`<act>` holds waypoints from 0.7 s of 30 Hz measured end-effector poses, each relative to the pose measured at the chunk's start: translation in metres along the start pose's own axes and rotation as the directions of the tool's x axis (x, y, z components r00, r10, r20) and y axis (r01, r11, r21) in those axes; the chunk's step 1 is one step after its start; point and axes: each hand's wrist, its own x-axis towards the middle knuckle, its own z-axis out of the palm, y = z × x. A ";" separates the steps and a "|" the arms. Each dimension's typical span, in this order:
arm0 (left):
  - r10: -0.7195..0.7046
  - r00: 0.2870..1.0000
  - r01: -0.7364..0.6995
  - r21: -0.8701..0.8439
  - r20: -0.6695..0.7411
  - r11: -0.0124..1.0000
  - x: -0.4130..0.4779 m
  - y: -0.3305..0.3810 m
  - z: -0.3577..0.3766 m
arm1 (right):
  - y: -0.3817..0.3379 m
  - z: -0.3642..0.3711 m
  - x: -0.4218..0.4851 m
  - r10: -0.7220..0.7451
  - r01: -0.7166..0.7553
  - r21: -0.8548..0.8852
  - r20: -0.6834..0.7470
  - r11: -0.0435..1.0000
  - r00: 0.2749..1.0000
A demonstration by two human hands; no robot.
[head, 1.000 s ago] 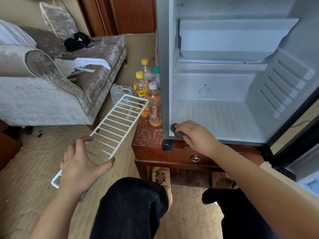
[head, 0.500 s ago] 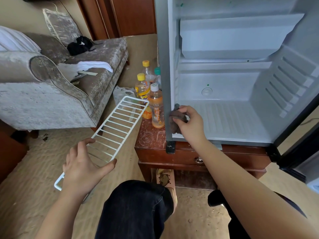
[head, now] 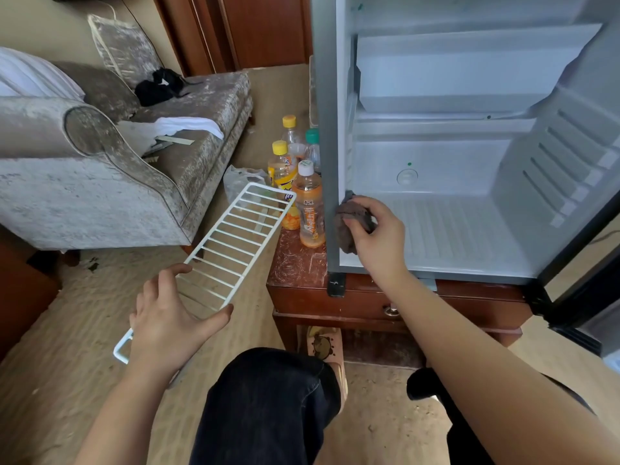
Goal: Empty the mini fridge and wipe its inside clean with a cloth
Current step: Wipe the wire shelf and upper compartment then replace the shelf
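The mini fridge (head: pixel 453 229) stands open on a wooden cabinet (head: pixel 298 263), and nothing lies on its white floor. My right hand (head: pixel 379 236) grips a crumpled brown cloth (head: pixel 344 229) and presses it against the lower left front edge of the fridge, at the inner wall. A white wire shelf rack (head: pixel 241 236) leans from the carpet up to the cabinet's left side. My left hand (head: pixel 167 320) lies spread over the rack's lower end, fingers straight. Several drink bottles (head: pixel 310 209) stand on the cabinet beside the fridge.
A grey velvet sofa (head: pixel 100 182) with clothes on it fills the left. The fridge door (head: pixel 590 297) hangs open at the right. A plastic bag (head: pixel 240 179) lies behind the rack. My knees, in dark trousers (head: pixel 268 404), are in front of the cabinet.
My right hand has carried the cloth up from the fridge's bottom left corner along its left front edge. My left hand and the rack have stayed where they were.
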 end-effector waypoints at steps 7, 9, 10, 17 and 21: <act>-0.005 1.000 0.005 -0.015 0.002 1.000 0.001 0.002 0.001 | 0.026 -0.023 -0.033 0.116 0.012 -0.320 0.379 0.947 0.918; 0.001 1.000 -0.001 -0.012 0.000 1.000 -0.001 0.003 0.001 | 0.032 -0.031 -0.043 0.166 -0.038 -0.359 0.335 0.933 0.927; 0.004 1.000 -0.004 -0.009 0.000 1.000 -0.001 0.003 0.001 | 0.030 -0.033 -0.043 0.188 -0.091 -0.342 0.264 0.935 0.946; -0.004 1.000 0.004 -0.010 0.009 1.000 -0.001 0.000 0.003 | -0.010 -0.007 0.004 -0.194 0.183 -0.156 -0.058 0.971 0.979; -0.018 1.000 0.018 -0.024 0.013 1.000 0.001 0.001 0.002 | 0.025 0.025 -0.016 -0.261 0.269 -0.338 0.069 0.902 0.963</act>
